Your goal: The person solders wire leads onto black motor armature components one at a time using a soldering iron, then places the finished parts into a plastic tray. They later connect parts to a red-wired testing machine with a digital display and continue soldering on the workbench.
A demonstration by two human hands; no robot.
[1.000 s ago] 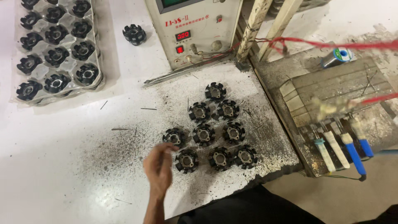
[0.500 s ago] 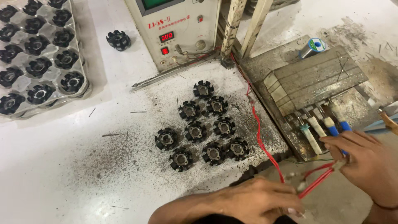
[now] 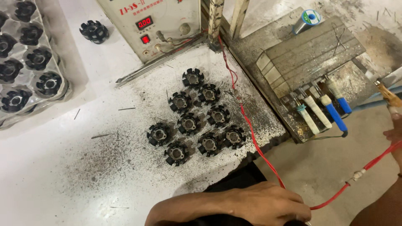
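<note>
Left hand [image 3: 268, 205] lies palm down at the bench [image 3: 54, 167] front edge, fingers curled near the red wire [image 3: 251, 134]; whether it grips the wire cannot be told. The wire runs from the white machine [image 3: 167, 21] diagonally down to that hand, then right towards the right hand [image 3: 395, 134], mostly out of view, grip unclear. Nine black round parts [image 3: 189, 123] sit up-left of the left hand, open bench between them.

Bright, even light from above, washing the white counter [image 3: 50, 175] nearly to glare at the left. Shadows stay short and soft under the black rotors [image 3: 188, 124]. Sharp focus mid-frame; the left hand [image 3: 268, 206] at the bottom edge looks slightly soft.
</note>
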